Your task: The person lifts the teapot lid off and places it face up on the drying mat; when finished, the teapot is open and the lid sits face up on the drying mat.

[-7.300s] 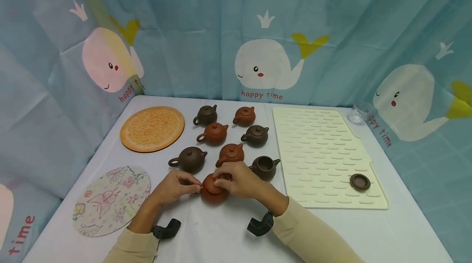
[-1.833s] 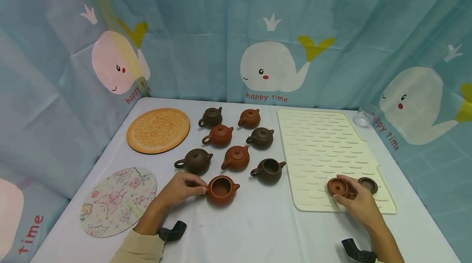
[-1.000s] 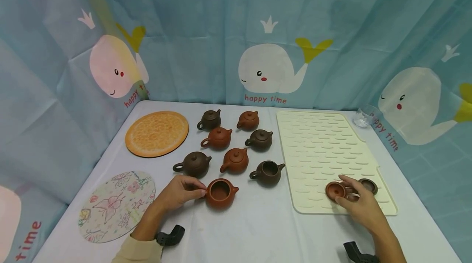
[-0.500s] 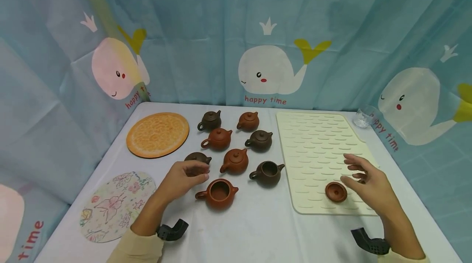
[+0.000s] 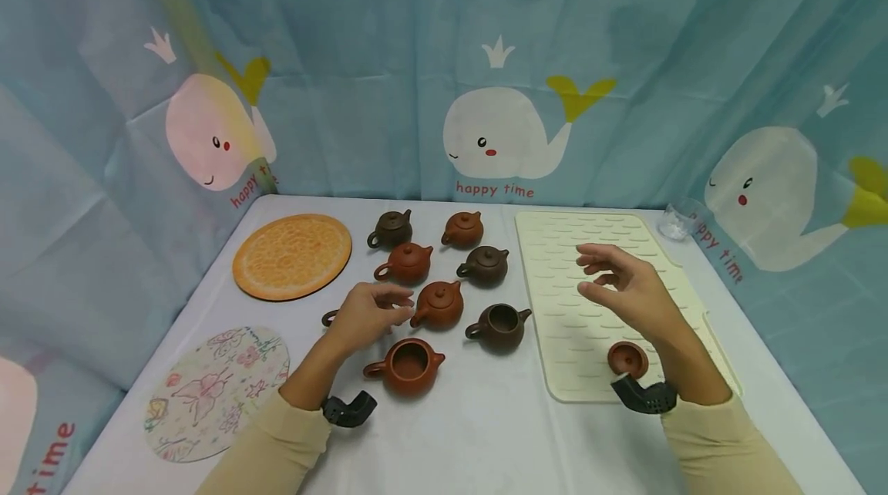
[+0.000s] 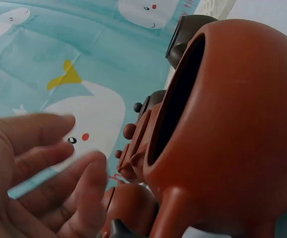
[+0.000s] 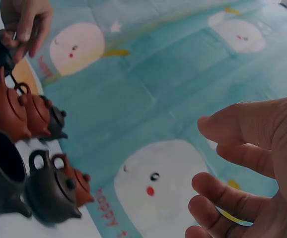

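The left hand (image 5: 368, 318) hangs loose, fingers parted, near the lidless red teapot (image 5: 409, 381) on the table (image 5: 499, 433), which sits crosswise, spout pointing rightward. The right hand (image 5: 631, 287), thumb and fingers apart, hovers over the cream mat (image 5: 565, 325).

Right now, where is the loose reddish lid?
In the head view, the lid lies on the cream mat near its front edge, right of the open dark teapot, below the right hand in frame.

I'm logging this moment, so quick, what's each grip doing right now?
Left grip: open, holding nothing, near a red teapot.
Right grip: open, holding nothing, over the cream mat.
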Tool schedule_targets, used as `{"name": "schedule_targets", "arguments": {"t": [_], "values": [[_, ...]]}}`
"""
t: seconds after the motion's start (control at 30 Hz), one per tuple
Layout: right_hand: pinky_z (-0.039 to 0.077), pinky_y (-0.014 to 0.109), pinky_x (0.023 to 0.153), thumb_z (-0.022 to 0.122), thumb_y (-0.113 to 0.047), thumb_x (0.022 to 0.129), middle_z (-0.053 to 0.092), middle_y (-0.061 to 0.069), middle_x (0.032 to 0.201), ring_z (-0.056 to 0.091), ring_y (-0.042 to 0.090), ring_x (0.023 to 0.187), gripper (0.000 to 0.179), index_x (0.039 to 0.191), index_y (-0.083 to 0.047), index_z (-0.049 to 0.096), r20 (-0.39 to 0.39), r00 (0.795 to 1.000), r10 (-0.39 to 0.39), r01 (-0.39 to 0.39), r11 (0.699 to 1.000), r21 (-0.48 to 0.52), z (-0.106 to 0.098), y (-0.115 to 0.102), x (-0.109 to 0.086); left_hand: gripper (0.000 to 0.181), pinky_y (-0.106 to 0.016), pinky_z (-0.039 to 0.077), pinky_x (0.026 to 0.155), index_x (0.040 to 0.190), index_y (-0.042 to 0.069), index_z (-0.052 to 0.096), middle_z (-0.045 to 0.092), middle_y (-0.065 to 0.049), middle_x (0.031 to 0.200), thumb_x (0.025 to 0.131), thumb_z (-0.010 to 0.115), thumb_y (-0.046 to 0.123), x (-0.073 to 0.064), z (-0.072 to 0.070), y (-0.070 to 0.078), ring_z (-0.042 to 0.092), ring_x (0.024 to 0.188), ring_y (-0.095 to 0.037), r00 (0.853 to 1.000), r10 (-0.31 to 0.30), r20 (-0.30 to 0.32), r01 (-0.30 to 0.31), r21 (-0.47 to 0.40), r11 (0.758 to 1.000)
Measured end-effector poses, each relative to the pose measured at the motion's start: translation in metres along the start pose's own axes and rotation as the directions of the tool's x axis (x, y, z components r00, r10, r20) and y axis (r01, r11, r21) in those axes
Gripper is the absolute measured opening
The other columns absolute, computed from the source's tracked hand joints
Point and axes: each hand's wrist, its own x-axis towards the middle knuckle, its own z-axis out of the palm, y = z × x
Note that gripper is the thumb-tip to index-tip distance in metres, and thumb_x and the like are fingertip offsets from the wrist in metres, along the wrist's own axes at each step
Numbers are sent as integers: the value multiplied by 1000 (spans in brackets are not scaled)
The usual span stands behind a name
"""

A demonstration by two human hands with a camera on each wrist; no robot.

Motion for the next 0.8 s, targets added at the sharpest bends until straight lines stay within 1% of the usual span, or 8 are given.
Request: {"name": "schedule_targets", "arguments": {"t": [0.07,0.13,0.23,0.33,0.5,0.67,0.8], "values": [[47,25,79,67,2,89,56,22,117,56,20,101,47,133,0,53,41,999,-6,4,999,39,9,0,13,29,-32,46,57,112,4,71,69,-3,87,84,75,11,3,2,0,58,64,-21,998,-56,-26,56,3,998],[48,28,79,68,0,88,58,22,116,56,25,101,45,131,0,55,74,997,9,-14,997,76,19,1,25,29,-31,43,54,111,5,72,69,-2,82,83,76,11,5,4,-2,55,58,-20,994,-99,-45,100,13,995],[49,31,80,70,-2,87,60,19,115,56,31,100,44,129,0,58,116,993,28,-41,993,112,35,3,40,30,-30,39,50,110,6,72,69,-2,78,81,76,11,9,8,-4,54,52,-19,990,-128,-52,130,35,991],[49,33,80,71,-3,86,61,17,112,56,35,100,43,127,-2,60,147,988,41,-61,989,136,50,5,55,29,-29,37,48,109,7,73,70,-1,77,80,77,11,12,11,-6,55,50,-18,989,-137,-55,140,45,989],[49,35,77,73,-7,85,63,15,108,57,32,97,39,123,-4,63,215,975,53,-85,986,144,76,12,72,28,-28,37,47,109,8,72,69,-1,77,81,76,9,15,17,-6,55,49,-17,986,-156,-51,158,51,986],[48,35,80,73,-8,86,62,20,109,59,27,98,37,122,-6,64,280,956,90,-136,979,151,100,17,83,31,-28,39,48,114,9,70,68,-1,76,83,75,10,18,21,-7,55,48,-15,983,-178,-38,181,86,980],[50,37,80,70,-6,87,63,20,108,61,26,96,37,123,-6,63,324,940,107,-168,972,167,115,20,89,33,-26,41,46,115,10,70,68,-3,74,83,75,6,21,24,-10,55,46,-14,982,-190,-6,190,87,978]]}}
